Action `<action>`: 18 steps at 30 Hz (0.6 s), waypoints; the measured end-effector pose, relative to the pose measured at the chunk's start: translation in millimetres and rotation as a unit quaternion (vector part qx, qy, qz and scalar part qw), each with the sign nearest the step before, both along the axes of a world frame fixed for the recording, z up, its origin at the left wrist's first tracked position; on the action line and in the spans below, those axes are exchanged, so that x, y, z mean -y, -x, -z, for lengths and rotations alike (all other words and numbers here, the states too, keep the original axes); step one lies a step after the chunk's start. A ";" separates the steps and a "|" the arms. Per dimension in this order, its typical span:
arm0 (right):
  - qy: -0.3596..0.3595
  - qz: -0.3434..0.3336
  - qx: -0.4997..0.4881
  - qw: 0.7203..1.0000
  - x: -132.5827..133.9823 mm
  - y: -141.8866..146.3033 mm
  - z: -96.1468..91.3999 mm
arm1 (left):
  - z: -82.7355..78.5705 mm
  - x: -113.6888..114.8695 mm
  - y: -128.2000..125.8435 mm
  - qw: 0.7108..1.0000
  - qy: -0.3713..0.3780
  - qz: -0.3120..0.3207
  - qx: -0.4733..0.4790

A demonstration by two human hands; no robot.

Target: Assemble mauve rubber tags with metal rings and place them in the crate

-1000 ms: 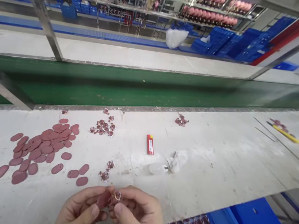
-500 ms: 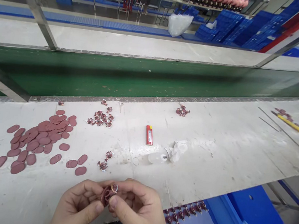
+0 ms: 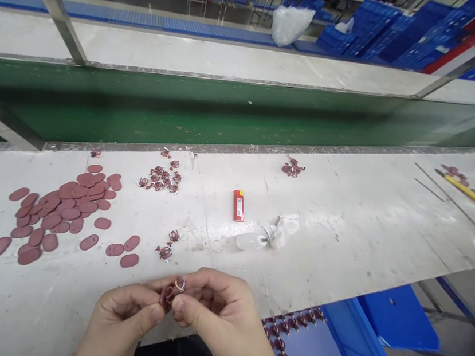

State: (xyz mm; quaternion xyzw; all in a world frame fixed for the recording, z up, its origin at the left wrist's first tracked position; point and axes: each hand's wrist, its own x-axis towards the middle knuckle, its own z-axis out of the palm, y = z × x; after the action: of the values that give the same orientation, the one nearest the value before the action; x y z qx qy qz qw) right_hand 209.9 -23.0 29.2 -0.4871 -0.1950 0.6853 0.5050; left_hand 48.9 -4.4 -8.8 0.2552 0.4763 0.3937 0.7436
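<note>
Between my two hands, near the front of the white worktable (image 3: 225,280), is a small dark-red looped piece (image 3: 170,293) with a pale, shiny bit at its top. My left hand (image 3: 125,314) pinches its left side between thumb and fingers. On its right side, the thumb and index finger of my right hand (image 3: 216,314) close on it; fingertips hide part of it. Just beyond my hands lie two similar pieces (image 3: 163,252). A spread heap of flat dark-red oval pieces (image 3: 71,213) lies to the left, with a cluster of small looped pieces (image 3: 160,178) farther back.
A red lighter (image 3: 238,206), a clear bottle (image 3: 251,241) and crumpled white tissue (image 3: 285,230) lie mid-table. A yellow-handled tool (image 3: 463,188) and thin rods are far right. A blue tray (image 3: 368,344) with rows of dark-red pieces sits below the front edge. A green belt (image 3: 245,115) runs behind.
The view has tilted slightly down, so the table's things sit higher in the picture. Both hands still hold the looped piece, with only slight finger movement.
</note>
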 end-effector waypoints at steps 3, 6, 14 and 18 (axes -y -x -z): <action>-0.004 -0.012 0.008 1.000 -0.7 0.4 -2.6 | -1.3 -0.1 -0.9 1.000 0.007 -0.001 0.020; 0.007 -0.009 0.028 1.000 0.6 2.1 -3.2 | 0.4 0.7 -0.6 1.000 0.011 -0.007 0.025; -0.018 -0.017 0.088 0.996 -0.6 1.2 -10.0 | 1.4 4.0 1.0 0.999 0.019 -0.009 0.031; -0.027 -0.004 0.100 0.995 -1.1 4.1 -12.9 | -1.0 3.4 -0.7 0.999 0.019 -0.025 0.027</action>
State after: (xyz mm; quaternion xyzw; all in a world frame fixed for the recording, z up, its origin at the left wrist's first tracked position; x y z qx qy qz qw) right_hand 205.8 -21.9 42.1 -0.5388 -0.2644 0.6297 0.4933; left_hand 49.7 -7.8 -7.8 0.2184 0.4698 0.4094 0.7510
